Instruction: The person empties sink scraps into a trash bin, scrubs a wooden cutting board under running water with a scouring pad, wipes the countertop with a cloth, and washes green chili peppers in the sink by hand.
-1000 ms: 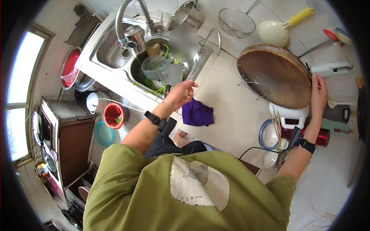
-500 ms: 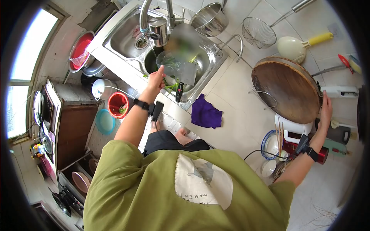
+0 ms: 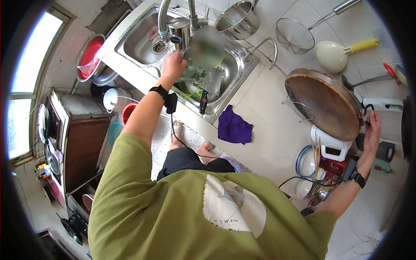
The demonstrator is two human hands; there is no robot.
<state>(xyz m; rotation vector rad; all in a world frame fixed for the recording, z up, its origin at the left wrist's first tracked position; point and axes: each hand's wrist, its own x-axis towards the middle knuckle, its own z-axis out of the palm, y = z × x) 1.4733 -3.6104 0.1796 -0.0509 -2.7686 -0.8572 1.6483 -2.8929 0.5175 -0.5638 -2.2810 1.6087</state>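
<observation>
My left hand (image 3: 174, 66) is closed in a fist over the sink, just below the faucet (image 3: 162, 19). Whatever it grips is hidden or blurred. Leafy greens (image 3: 197, 78) lie in the right basin (image 3: 234, 71), partly behind a blurred patch. A cleaver (image 3: 212, 82) with a black handle rests across the basin's front rim, right of that hand. Far to the right, my right hand (image 3: 372, 132) is at the edge of a round wooden cutting board (image 3: 323, 104), its fingers stretched upward beside a black hook (image 3: 368, 106). The board leans upright in a wire rack (image 3: 299, 108).
A purple cloth (image 3: 234, 125) lies on the counter. A steel pot (image 3: 237, 19), wire strainer (image 3: 295, 35) and cream skimmer (image 3: 331, 56) hang on the wall. Bowls (image 3: 306, 161) and a white appliance (image 3: 331, 145) stand below the board. A red bucket (image 3: 128, 112) sits on the floor.
My left hand has moved up toward the faucet; the clear plastic piece seen in it before no longer shows. My right hand has shifted slightly down along the board's edge.
</observation>
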